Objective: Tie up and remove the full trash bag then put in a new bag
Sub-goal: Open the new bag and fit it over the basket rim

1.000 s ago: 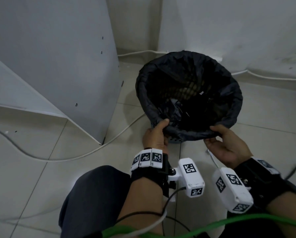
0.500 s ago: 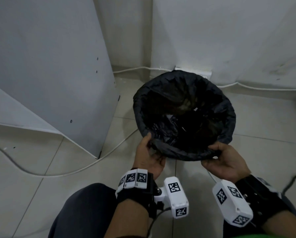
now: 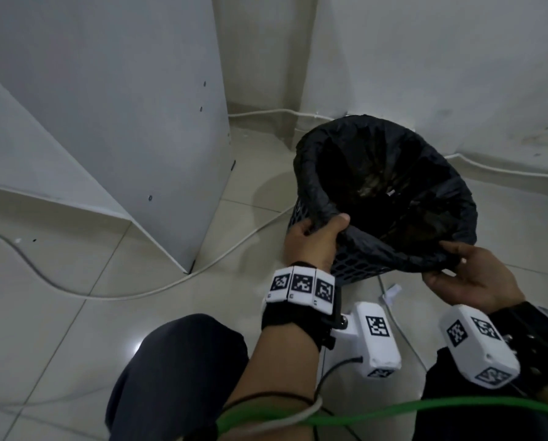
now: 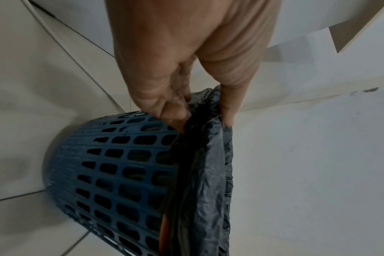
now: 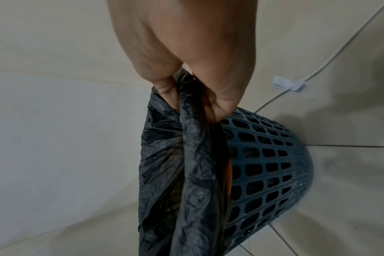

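Observation:
A blue perforated plastic bin [image 3: 352, 268] [image 4: 121, 164] [image 5: 267, 164] stands on the tiled floor, lined with a black trash bag [image 3: 317, 173] [image 4: 206, 173] [image 5: 186, 173] folded over its rim. My left hand [image 3: 314, 233] [image 4: 200, 110] pinches the bag's near-left edge, thumb inside the opening. My right hand [image 3: 457, 265] [image 5: 186, 97] pinches the near-right edge. The bag's edge is pulled up off the rim where I hold it. What lies in the bag is too dark to make out.
A white cabinet panel [image 3: 107, 106] stands to the left. White walls [image 3: 425, 58] close in behind the bin. A white cable [image 3: 107, 294] runs across the floor, another [image 3: 505, 170] along the wall base. My knee [image 3: 177, 377] is at the bottom.
The view has shifted, so the bin now sits further right. Both hands have kept hold of the bag's near edge and lifted it a little off the rim.

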